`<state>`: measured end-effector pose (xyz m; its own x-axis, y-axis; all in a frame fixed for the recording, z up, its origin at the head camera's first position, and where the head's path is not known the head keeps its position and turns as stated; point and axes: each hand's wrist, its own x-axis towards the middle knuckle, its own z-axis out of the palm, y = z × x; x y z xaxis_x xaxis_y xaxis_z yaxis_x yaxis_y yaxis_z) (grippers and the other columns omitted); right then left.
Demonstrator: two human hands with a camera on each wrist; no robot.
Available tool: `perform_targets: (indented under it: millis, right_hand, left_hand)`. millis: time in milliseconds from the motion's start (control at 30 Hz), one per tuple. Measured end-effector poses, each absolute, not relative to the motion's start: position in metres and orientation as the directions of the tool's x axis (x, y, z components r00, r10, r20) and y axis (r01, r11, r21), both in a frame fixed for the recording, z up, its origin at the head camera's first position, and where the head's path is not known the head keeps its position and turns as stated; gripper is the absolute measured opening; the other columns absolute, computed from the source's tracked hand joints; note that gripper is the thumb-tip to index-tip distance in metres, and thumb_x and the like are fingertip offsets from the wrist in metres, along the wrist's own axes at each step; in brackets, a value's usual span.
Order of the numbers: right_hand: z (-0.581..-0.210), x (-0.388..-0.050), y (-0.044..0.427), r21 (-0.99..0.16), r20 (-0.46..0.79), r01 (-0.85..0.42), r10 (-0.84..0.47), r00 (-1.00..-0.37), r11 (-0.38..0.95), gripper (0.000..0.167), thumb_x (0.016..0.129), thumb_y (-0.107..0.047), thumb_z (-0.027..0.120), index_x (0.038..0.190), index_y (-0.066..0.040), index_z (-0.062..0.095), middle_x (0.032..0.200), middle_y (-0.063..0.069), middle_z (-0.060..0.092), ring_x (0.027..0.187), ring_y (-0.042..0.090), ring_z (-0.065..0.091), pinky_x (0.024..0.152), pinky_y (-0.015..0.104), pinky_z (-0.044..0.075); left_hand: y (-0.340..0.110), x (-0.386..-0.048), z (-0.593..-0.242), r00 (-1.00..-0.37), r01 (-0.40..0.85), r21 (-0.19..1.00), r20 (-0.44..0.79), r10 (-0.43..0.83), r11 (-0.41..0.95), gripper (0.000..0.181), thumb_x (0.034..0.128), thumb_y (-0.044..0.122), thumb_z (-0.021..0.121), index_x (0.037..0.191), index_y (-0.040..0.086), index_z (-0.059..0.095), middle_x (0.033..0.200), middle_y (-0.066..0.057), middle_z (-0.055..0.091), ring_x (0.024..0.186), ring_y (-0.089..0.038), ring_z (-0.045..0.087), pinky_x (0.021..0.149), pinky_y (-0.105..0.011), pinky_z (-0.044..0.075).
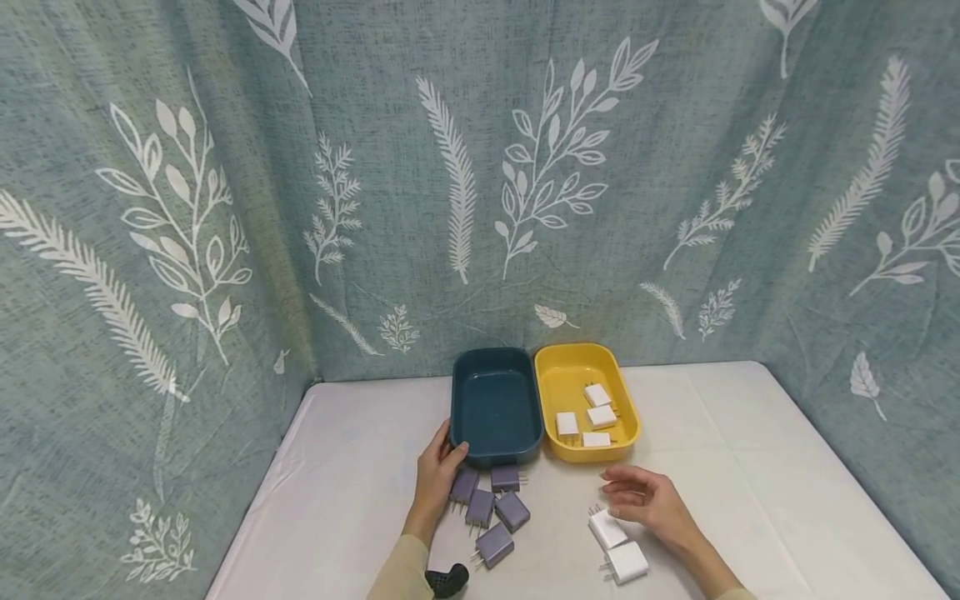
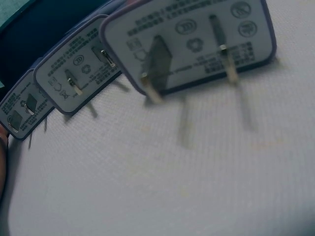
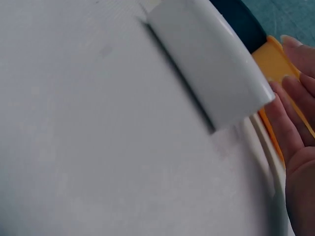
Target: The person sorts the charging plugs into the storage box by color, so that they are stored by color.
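A dark blue bin (image 1: 497,408) stands at the back of the table, and my left hand (image 1: 437,477) holds its near left corner, thumb over the rim. Several purple plug chargers (image 1: 494,546) lie just in front of it; in the left wrist view their pronged faces (image 2: 194,46) show close up. Beside the blue bin is a yellow bin (image 1: 592,454) with several white plug chargers (image 1: 597,395) inside. My right hand (image 1: 647,500) hovers with loosely bent, empty fingers by two more white chargers (image 1: 627,562). One white charger (image 3: 211,64) looms large in the right wrist view.
White cloth (image 1: 720,483) covers the table. A green leaf-patterned curtain (image 1: 405,208) hangs behind and at both sides. Near my left wrist is a black rounded object (image 1: 448,581).
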<state>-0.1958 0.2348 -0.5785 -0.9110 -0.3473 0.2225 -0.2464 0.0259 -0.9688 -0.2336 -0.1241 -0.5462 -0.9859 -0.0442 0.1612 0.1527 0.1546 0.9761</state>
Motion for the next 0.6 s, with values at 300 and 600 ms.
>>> perform_targets:
  millis: [300,600]
  right_hand:
    - [-0.583,-0.193,0.245,-0.993,0.095,-0.114,-0.449,-0.889,0.016,0.068,0.075,0.001,0.074,0.134,0.016,0.043,0.134,0.036,0.05,0.112,0.006,0.065,0.098,0.024,0.053]
    - [-0.582,-0.192,0.248,-0.994,0.036,-0.084,-0.526,-0.85,0.067,0.065,0.073,0.001,0.075,0.13,0.015,0.049,0.132,0.038,0.051,0.114,0.002,0.063,0.1,0.021,0.051]
  left_hand:
    - [-0.124,-0.235,-0.546,-0.986,0.147,0.975,0.158,-0.053,0.167,0.061,0.095,0.012,0.06,0.148,-0.005,0.035,0.151,-0.025,0.038,0.139,-0.037,0.041,0.112,-0.043,0.038]
    - [-0.123,-0.234,-0.546,-0.988,0.139,0.979,0.148,-0.047,0.149,0.061,0.0956,0.011,0.059,0.148,-0.005,0.033,0.153,-0.024,0.036,0.139,-0.037,0.041,0.113,-0.041,0.037]
